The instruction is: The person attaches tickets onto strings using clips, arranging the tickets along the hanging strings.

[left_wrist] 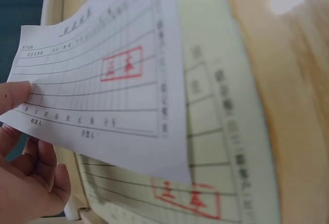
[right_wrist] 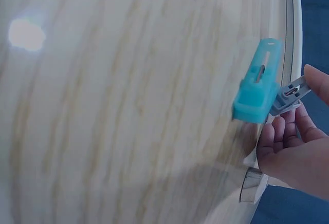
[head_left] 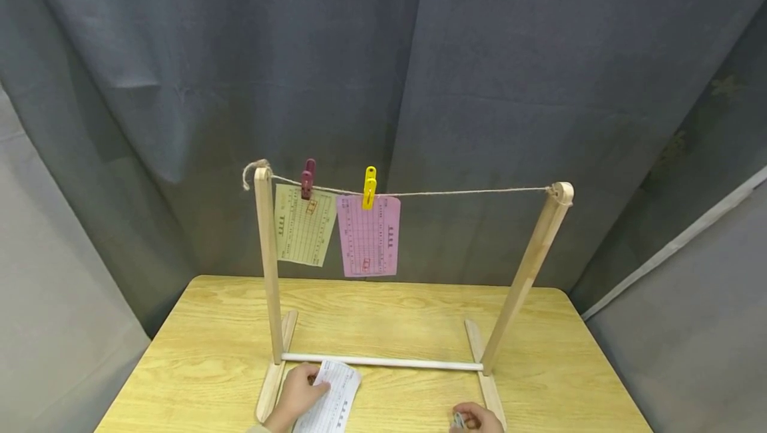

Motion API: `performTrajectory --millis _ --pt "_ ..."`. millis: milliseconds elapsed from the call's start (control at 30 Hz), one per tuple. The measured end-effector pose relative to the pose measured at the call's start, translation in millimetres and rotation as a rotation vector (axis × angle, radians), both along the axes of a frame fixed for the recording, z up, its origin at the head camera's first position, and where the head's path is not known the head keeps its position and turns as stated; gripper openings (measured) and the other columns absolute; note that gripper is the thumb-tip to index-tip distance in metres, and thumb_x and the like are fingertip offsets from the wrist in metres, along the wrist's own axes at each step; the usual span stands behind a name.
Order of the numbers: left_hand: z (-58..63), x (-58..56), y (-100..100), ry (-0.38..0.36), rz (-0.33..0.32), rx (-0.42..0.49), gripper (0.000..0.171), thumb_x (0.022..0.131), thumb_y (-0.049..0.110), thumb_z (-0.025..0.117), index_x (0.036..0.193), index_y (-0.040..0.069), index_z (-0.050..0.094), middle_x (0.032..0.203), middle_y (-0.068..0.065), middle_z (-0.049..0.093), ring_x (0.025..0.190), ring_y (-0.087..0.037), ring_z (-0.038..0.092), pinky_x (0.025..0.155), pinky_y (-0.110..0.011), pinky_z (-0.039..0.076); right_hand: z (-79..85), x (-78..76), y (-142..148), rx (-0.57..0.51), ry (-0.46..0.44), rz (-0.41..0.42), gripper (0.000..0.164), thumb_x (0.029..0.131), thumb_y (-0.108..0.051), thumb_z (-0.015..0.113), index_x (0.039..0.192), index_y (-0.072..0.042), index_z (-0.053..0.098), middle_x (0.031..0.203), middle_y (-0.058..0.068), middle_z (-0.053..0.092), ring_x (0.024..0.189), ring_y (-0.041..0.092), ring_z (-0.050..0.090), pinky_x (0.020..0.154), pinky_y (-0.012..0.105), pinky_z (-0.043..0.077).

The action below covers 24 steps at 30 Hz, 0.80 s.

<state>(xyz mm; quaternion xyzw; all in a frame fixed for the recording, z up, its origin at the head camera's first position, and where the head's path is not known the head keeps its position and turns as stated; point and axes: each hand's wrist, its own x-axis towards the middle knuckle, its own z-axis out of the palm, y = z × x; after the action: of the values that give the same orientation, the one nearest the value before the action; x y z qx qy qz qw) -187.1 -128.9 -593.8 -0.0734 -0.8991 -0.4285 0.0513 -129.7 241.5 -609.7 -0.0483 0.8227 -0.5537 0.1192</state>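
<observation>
My left hand (head_left: 297,392) pinches a white printed paper slip (head_left: 333,396) by its edge, thumb on top, near the stand's left foot. In the left wrist view, a pale green slip (left_wrist: 231,116) lies behind the white one, partly hidden by it. My right hand (head_left: 484,417), by the right foot of the stand, pinches a small grey clothespin (right_wrist: 292,93) between thumb and fingers. Close beside that pin in the right wrist view is a turquoise clothespin (right_wrist: 257,88) on the table.
A wooden stand (head_left: 267,266) carries a string (head_left: 467,192) between two posts. On its left half hang a yellow-green slip (head_left: 304,230) under a maroon clothespin (head_left: 308,180) and a pink slip (head_left: 368,240) under a yellow clothespin (head_left: 369,188). Grey curtains (head_left: 509,86) surround the wooden table (head_left: 371,300).
</observation>
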Motion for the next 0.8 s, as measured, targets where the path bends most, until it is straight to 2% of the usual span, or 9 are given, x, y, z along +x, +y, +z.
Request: performTrajectory --millis 133,267,433,567,800 --pt "9.7 2.0 3.0 -0.005 -0.011 0.036 0.015 0.066 0.004 0.074 0.078 0.0 0.066 0.067 0.002 0.05 0.061 -0.008 0.041 0.053 -0.022 0.035 4.9 0.2 -0.6 -0.082 -0.079 -0.056 0.053 0.072 -0.009 0.072 0.108 0.022 0.046 0.079 0.002 0.057 0.07 0.01 0.051 0.062 0.021 0.044" --pt "19.8 3.9 5.3 0.007 -0.006 0.063 0.013 0.066 0.004 0.075 0.073 0.002 0.064 0.067 0.002 0.05 0.062 -0.009 0.043 0.055 -0.022 0.037 13.0 1.1 -5.4 -0.123 -0.122 -0.123 0.052 0.072 -0.006 0.069 0.11 0.021 0.046 0.077 0.003 0.055 0.071 0.014 0.051 0.062 0.023 0.044" --pt "30.9 4.3 7.7 0.047 -0.033 0.097 0.016 0.067 0.004 0.075 0.066 0.005 0.059 0.067 0.003 0.052 0.063 -0.009 0.045 0.057 -0.022 0.038 25.0 1.5 -12.2 -0.05 -0.097 -0.199 0.044 0.074 -0.004 0.067 0.108 0.018 0.05 0.079 0.003 0.055 0.072 0.016 0.05 0.062 0.025 0.043" --pt "38.8 4.5 10.2 0.067 -0.052 0.125 0.022 0.068 0.004 0.075 0.061 0.008 0.054 0.063 0.004 0.049 0.061 -0.007 0.043 0.055 -0.021 0.036 36.5 1.3 -16.0 -0.002 -0.062 -0.218 0.042 0.075 -0.003 0.068 0.108 0.017 0.051 0.081 0.003 0.057 0.073 0.016 0.051 0.062 0.024 0.043" --pt "53.6 7.3 14.9 0.061 -0.095 0.179 0.01 0.072 0.005 0.073 0.07 0.005 0.063 0.065 0.004 0.056 0.059 -0.003 0.046 0.051 -0.019 0.041 52.5 1.8 -20.9 -0.075 -0.057 -0.25 0.043 0.074 0.001 0.068 0.11 0.017 0.05 0.083 0.005 0.054 0.074 0.014 0.048 0.064 0.022 0.042"
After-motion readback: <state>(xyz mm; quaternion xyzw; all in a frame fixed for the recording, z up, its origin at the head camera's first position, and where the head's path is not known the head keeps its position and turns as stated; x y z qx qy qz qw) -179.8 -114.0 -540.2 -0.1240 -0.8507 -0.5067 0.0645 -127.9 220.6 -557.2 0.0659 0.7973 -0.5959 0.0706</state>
